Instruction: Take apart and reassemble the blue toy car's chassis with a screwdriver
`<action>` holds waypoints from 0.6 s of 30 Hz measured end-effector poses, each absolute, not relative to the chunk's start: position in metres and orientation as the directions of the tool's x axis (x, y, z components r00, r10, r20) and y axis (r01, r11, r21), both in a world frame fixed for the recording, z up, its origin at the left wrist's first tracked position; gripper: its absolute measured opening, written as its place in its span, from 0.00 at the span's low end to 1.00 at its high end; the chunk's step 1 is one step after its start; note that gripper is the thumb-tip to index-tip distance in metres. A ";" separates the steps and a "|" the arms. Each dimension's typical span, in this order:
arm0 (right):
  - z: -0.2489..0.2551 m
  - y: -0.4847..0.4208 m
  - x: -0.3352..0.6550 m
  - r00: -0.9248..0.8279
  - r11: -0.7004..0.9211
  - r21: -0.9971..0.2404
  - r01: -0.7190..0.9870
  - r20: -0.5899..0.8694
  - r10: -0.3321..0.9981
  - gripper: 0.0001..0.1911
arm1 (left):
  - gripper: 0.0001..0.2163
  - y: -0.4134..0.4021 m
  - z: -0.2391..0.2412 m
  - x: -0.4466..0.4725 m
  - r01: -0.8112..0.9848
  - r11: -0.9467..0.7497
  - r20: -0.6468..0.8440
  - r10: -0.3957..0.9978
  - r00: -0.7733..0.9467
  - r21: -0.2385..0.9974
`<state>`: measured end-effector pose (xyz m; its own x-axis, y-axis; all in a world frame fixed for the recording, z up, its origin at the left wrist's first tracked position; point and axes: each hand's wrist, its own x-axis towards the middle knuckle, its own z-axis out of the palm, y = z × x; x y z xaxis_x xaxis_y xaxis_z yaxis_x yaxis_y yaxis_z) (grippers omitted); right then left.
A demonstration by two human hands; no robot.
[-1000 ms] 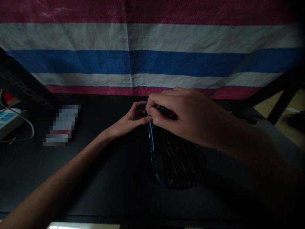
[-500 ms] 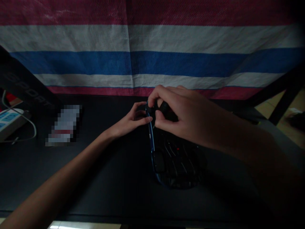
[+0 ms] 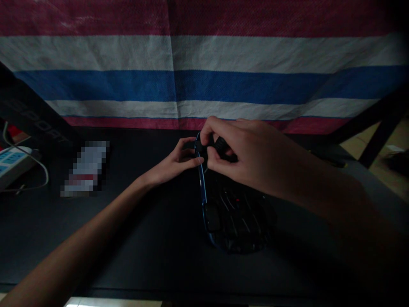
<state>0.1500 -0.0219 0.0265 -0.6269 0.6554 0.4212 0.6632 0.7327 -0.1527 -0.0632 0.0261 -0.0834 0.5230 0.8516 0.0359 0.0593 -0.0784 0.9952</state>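
- The left hand (image 3: pixel 174 164) reaches in from the lower left. Its fingers (image 3: pixel 191 162) are curled and close together, and the tips close on the blue rim (image 3: pixel 202 183) at the far end of a black object (image 3: pixel 236 217).
- The right hand (image 3: pixel 252 155) comes in from the right and lies over that same far end. Its thumb and bent fingers (image 3: pixel 212 136) are drawn tight and pinch a small dark piece (image 3: pixel 220 147) just beside the left fingertips. Whether that piece belongs to the black object cannot be told in this dim light.
- The black object lies just right of the frame's centre, lengthwise from the hands toward the lower edge. It has pale streaks, a tiny red spot on its dark face, and the blue rim down its left side.
- A slanted black beam (image 3: pixel 35 115) at the upper left bears pale lettering, too dim to read with certainty.
- A pixelated patch (image 3: pixel 84 168) lies left of the hands, and nothing on it can be read.
- At the left edge sits a white power strip (image 3: pixel 12 164) with a white cable (image 3: pixel 43 177) looping beside it.
- The surface is a dark, matt table (image 3: pixel 153 238).
- Behind the table hangs a woven tarp (image 3: pixel 191 85) in red, white and blue bands.
- Black struts (image 3: pixel 380 128) cross at the right, with pale floor (image 3: pixel 398 143) beyond them.
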 end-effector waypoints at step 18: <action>0.025 -0.021 0.149 -0.661 0.775 -0.161 0.611 0.434 0.612 0.08 | 0.36 0.026 -0.083 -0.064 0.077 -0.120 0.061 0.843 0.534 0.990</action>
